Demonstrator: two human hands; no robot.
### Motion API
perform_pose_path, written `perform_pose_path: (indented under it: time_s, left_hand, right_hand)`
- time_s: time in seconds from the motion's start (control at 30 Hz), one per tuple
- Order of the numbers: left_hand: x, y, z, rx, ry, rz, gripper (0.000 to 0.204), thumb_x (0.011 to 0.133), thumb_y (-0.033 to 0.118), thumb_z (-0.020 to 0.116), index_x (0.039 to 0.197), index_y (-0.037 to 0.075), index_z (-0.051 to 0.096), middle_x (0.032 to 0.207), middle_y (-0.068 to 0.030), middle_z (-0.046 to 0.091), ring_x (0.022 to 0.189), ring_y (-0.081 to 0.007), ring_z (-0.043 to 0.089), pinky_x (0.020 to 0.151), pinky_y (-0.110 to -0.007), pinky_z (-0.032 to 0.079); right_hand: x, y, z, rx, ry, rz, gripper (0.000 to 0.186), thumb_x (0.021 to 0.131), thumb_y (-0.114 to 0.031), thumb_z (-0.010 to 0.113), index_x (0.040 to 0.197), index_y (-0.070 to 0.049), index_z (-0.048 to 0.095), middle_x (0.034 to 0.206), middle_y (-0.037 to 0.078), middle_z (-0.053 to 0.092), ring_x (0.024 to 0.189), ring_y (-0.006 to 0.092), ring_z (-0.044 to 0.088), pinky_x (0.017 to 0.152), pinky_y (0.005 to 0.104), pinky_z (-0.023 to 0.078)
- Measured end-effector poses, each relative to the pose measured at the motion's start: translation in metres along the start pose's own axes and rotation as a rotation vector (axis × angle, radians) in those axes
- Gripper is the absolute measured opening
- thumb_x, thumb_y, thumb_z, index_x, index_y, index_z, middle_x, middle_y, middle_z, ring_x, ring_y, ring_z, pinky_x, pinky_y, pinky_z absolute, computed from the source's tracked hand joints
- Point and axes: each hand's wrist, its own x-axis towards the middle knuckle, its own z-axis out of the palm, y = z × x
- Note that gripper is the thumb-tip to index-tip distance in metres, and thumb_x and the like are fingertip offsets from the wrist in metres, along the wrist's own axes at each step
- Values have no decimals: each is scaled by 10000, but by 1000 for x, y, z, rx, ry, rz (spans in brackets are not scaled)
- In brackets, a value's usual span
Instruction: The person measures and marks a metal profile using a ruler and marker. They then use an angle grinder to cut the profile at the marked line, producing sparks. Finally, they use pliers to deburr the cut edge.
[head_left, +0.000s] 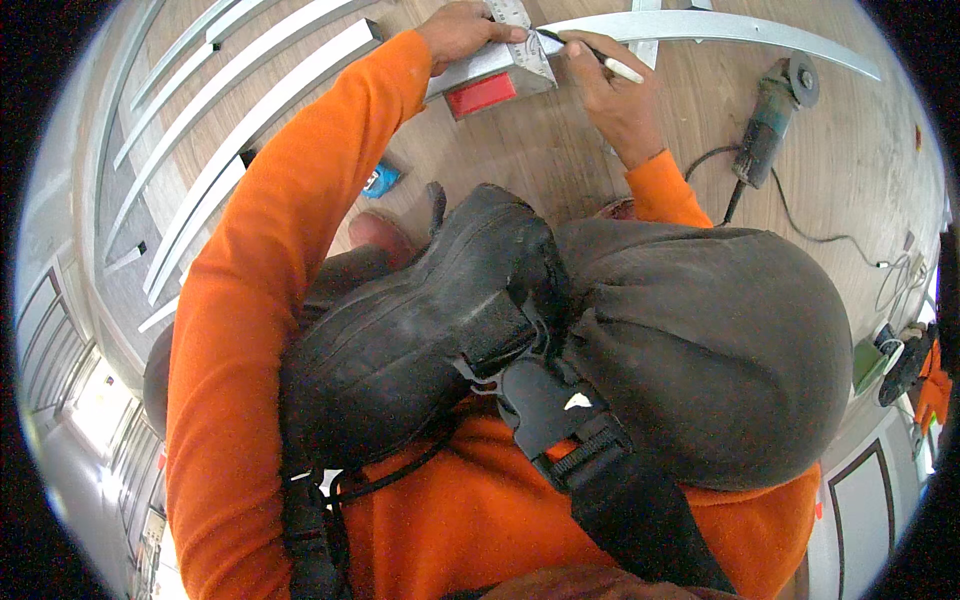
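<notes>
At the top middle my left hand [462, 36] is closed on a metal ruler [510, 12] with printed marks, its thumb pressing near the edge. The ruler lies across a silver metal bar [720, 25] that stretches off to the right. My right hand [618, 105] grips a marker [620, 69] with a white and black body, its tip touching or close to the bar beside the ruler. Just below my left hand is a silver angular piece [530, 78] with a red patch [480, 95]. Whether it joins the ruler or the bar, I cannot tell.
An angle grinder [770, 125] lies on the wooden floor at right, its cord [815, 238] trailing away. Several silver metal bars [270, 100] lie side by side at left. A small blue packet [381, 181] is near my foot. Dark and orange items [932, 385] sit far right.
</notes>
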Motion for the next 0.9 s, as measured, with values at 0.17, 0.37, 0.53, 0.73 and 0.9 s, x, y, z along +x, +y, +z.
perform_pose_path:
  time_s: [0.17,0.37,0.53,0.73,0.9]
  left_hand:
    - [-2,1,0,12,19,31,278,861,233,800,982,-12,744,778,-15,647,652,-140,516,603,-309,410]
    - [12,-26,-25,201,-125,9,566,835,483,775,1103,-13,725,1025,-121,730,959,-219,662,890,-343,481]
    - [0,-15,-26,262,-50,-27,464,846,399,784,1052,-13,731,935,-90,705,856,-201,616,803,-333,454]
    - [-10,6,-26,289,-30,-142,426,838,326,815,1001,-56,721,854,-76,663,755,-177,556,665,-329,449]
    - [-7,1,-29,238,-46,-78,453,840,313,818,1049,-73,706,942,-115,674,865,-194,589,719,-354,483]
  right_hand:
    - [-20,-8,-23,-24,-73,153,232,1006,-185,612,1060,-16,762,880,42,732,778,100,655,680,249,514]
    - [-20,-10,-30,151,74,190,269,1015,-205,596,1037,6,762,815,54,720,749,114,658,678,255,521]
    - [-7,-16,-29,131,58,158,276,1019,-211,591,1041,6,759,809,63,722,737,114,654,678,246,521]
    - [0,-18,-22,99,16,126,267,1023,-209,587,1067,1,746,828,65,726,749,110,655,691,248,524]
    - [0,-22,-18,168,14,138,261,1023,-210,593,1090,-5,740,843,60,728,761,101,649,700,245,521]
